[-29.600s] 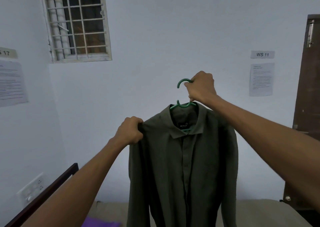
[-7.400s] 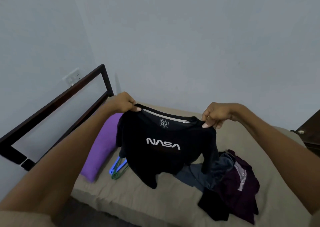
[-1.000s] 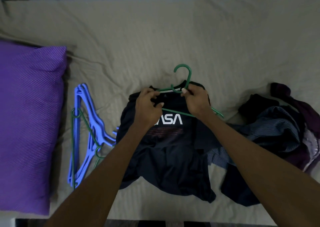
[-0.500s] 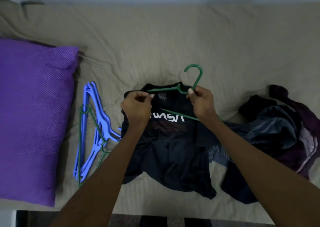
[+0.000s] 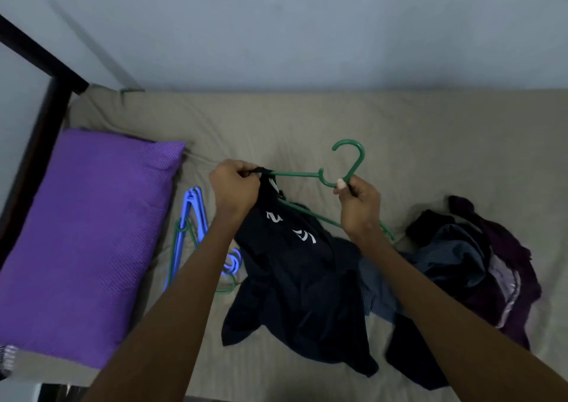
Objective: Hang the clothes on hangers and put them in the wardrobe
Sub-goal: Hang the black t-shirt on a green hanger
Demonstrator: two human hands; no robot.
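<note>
A black T-shirt (image 5: 295,275) with white lettering hangs bunched over the bed, its lower part lying on the sheet. My left hand (image 5: 233,186) grips the shirt's neck edge at the left arm of a green hanger (image 5: 349,168). My right hand (image 5: 358,202) pinches the hanger at the base of its hook. The hanger's right arm runs down behind my right wrist. The hook points up and away from me.
Several blue and green hangers (image 5: 190,220) lie on the beige bed (image 5: 399,131) beside a purple pillow (image 5: 86,235). A heap of dark clothes (image 5: 479,263) lies at the right. A dark bed frame (image 5: 40,72) stands at the upper left against the grey wall.
Both hands have lifted the hanger and the shirt's neck off the bed. My left hand has pulled the neck edge left along the hanger's arm, and the shirt now hangs bunched.
</note>
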